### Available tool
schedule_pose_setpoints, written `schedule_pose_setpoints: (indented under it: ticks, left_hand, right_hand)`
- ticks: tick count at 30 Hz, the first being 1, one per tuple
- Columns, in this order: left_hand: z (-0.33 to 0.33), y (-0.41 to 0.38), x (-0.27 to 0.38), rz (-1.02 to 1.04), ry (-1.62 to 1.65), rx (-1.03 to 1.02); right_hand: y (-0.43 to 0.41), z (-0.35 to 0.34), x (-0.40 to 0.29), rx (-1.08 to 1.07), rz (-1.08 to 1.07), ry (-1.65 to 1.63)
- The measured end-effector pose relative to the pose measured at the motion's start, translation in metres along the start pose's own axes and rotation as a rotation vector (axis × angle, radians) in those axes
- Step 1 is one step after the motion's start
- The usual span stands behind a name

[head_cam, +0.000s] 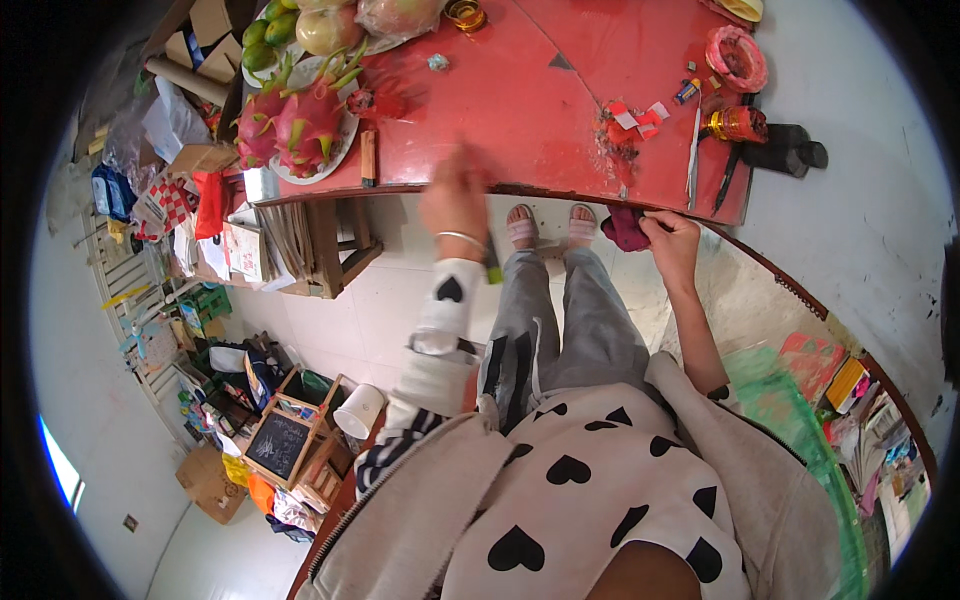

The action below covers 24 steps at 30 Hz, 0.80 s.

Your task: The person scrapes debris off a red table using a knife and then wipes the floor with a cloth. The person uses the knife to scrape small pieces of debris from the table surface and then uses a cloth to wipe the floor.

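Observation:
My left hand [454,199], blurred by motion, is over the front edge of a red tabletop [495,97], a bracelet at its wrist. Close beside that wrist shows a dark, narrow thing with a green end [491,262]; whether the hand holds it is unclear. My right hand [671,244] pinches a dark magenta cloth [626,229], which hangs just below the table edge. A pile of crumbs and red paper scraps [619,139] lies on the tabletop near that cloth. Between the left hand and the fruit lies a small wooden block [368,158].
Dragon fruits [300,127] sit on a white plate [349,142] at the left. Behind are green fruits [270,34] and bagged fruit [397,19]. At right are a pink dish [736,58], a battery [687,91], a red-gold container [737,124] and a black pen [726,180].

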<state>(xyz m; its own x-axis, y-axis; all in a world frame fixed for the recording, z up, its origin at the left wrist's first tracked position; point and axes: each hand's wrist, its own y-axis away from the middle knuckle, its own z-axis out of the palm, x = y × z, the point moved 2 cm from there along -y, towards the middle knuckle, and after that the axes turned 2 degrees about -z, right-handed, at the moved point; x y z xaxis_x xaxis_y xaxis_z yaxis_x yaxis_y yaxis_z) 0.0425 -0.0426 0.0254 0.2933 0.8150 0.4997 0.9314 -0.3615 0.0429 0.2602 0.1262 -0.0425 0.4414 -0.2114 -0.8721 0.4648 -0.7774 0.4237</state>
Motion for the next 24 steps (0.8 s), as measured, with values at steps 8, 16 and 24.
schedule_pose_setpoints:
  ticks: [8, 16, 24]
  left_hand:
    - [0.012, -0.011, 0.01, 0.105, 0.049, -0.027]
    - [0.015, -0.011, 0.02, 0.107, -0.022, -0.103]
    - [0.012, -0.015, 0.008, 0.063, 0.059, -0.045]
  right_hand:
    - [0.002, -0.001, -0.01, 0.001, 0.004, 0.008]
    - [0.001, -0.003, 0.002, -0.015, -0.033, 0.047]
    - [0.0, -0.001, -0.006, -0.012, -0.025, 0.021]
